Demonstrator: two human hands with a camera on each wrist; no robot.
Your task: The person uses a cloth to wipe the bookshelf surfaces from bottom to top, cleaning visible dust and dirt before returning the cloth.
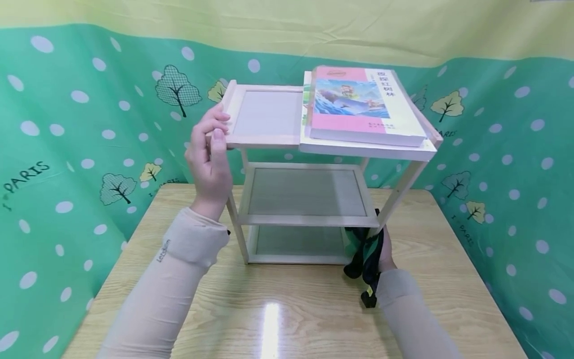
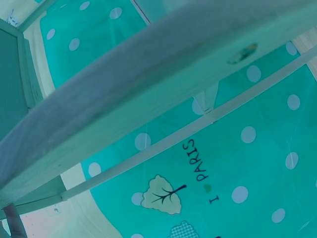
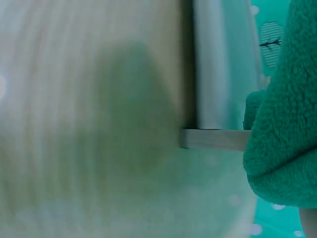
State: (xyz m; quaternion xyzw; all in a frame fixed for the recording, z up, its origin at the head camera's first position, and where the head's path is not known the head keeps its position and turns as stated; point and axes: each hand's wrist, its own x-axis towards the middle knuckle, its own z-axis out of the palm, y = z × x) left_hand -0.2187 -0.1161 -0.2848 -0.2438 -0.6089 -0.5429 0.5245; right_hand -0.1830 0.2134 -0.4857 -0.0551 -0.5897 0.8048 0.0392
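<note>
A small three-tier wooden shelf (image 1: 309,219) stands on the table. My left hand (image 1: 211,154) grips the left end of its top tier, thumb at the front corner. Low on the right, my right hand (image 1: 386,252) holds a dark and green cloth (image 1: 372,254) against the front right leg (image 1: 402,187); the leg and cloth hide most of its fingers. The right wrist view shows fuzzy green cloth (image 3: 282,148) folded around the leg (image 3: 215,139). In the left wrist view, the shelf's end rail (image 2: 148,74) crosses close to the camera, and the hand is barely visible.
On the right half of the top tier lies a pink and white book (image 1: 354,107) on another white-edged book (image 1: 367,147). Below are a middle panel (image 1: 309,192) and a bottom panel (image 1: 298,242). A green dotted curtain (image 1: 89,149) surrounds the wooden table (image 1: 224,309).
</note>
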